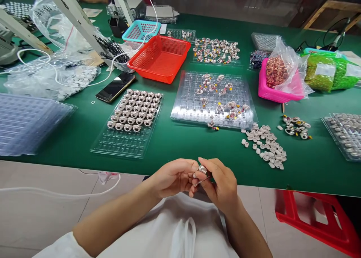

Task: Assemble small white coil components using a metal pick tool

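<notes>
Just past the table's front edge, my left hand (pixel 177 177) and my right hand (pixel 224 183) meet in front of my body. Between their fingertips is a small shiny silver-beige part (pixel 202 169), rounded like an earbud shell. Fingers of both hands are closed around it. A thin dark strip or wire (pixel 201 181) shows below the part; its kind I cannot make out. Ahead on the left, a clear tray (pixel 118 148) bears rows of similar beige shells (pixel 132 110). A stack of clear trays (pixel 180 113) ahead carries loose small assemblies (pixel 231 109) with yellow tabs.
Small pale caps (pixel 266 145) lie loose at right, near more assemblies (pixel 297 127). Behind stand a red basket (pixel 160 62), a blue basket (pixel 141 30) and a pink basket (pixel 278 94). A phone (pixel 115 87) and stacked trays (pixel 25 126) lie left. A red stool (pixel 316 216) stands below.
</notes>
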Available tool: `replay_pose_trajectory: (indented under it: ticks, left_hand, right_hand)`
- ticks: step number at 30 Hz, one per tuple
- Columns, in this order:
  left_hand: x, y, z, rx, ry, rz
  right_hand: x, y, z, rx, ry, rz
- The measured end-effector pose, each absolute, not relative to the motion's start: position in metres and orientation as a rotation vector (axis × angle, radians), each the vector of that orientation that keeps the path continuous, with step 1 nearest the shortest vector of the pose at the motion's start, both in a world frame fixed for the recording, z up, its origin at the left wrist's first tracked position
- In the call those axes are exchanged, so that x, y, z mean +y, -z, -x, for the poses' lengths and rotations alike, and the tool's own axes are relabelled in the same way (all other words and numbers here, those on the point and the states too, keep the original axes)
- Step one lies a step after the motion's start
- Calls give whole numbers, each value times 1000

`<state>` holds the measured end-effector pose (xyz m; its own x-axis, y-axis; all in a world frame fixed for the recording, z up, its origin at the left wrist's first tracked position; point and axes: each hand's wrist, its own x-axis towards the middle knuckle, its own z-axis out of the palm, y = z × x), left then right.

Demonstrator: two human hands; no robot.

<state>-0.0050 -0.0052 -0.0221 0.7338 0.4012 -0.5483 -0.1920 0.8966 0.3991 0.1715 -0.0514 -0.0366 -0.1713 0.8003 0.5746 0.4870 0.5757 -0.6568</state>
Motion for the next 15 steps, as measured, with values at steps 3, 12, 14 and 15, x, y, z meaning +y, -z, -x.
replay_pose_trajectory:
  ticks: [3,12,14,15]
  left_hand:
    - [-8,22,5,669,-323,-370]
    - [-20,7,11,790,-593,-798]
    - [-23,9,10,819,-585,-870]
    - [-24,9,9,832,-583,-886]
  right_hand:
    - [-52,37,-173,-1862,-339,1050]
    - [-53,40,-177,-1971,-215,1098]
    - [-53,40,-176,-2002,-199,1089]
    - [-53,39,-176,-2014,-186,1088]
